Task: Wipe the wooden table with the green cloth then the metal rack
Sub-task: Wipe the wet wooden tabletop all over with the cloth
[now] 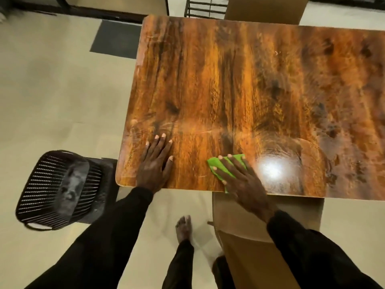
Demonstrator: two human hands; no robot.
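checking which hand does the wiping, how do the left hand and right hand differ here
The left hand lies bare on the wooden table; the right hand presses the green cloth onto it. The left hand is near the table's corner; the right hand is further along the near edge, beside the light glare. Both lie flat with fingers straight, in black sleeves.
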